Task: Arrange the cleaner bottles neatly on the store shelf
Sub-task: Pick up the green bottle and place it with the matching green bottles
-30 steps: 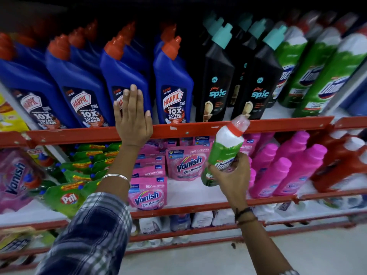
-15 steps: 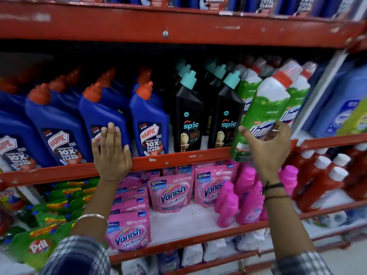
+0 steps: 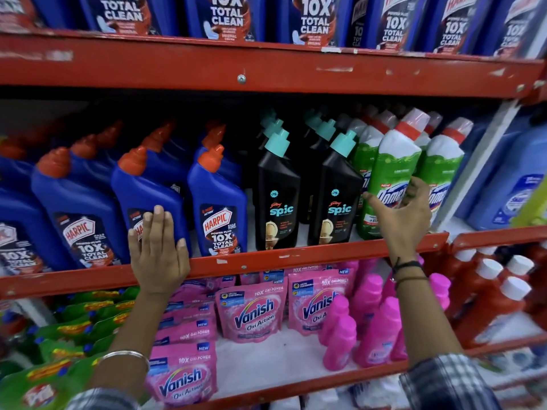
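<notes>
A green-and-white Domex cleaner bottle (image 3: 390, 170) with a red cap stands at the front of the middle shelf, between the black Spic bottles (image 3: 278, 202) and more green bottles (image 3: 444, 164). My right hand (image 3: 405, 220) wraps its lower half, thumb on the left side and fingers on the right. My left hand (image 3: 158, 253) lies flat, palm forward, against a blue Harpic bottle (image 3: 148, 187) and the red shelf rail (image 3: 266, 258), holding nothing. Rows of blue Harpic bottles fill the left of this shelf.
The upper red rail (image 3: 266, 69) hangs close above the bottle caps, with more Harpic bottles on top. Below are pink Vanish pouches (image 3: 254, 315), pink bottles (image 3: 381, 332), red bottles (image 3: 488, 291) and green pouches (image 3: 74, 327). A large light-blue bottle (image 3: 509, 184) stands past the right upright.
My right hand has carried the green bottle up from the lower shelf level and onto the middle shelf beside the black bottles. My left hand has stayed on the blue bottle and rail.
</notes>
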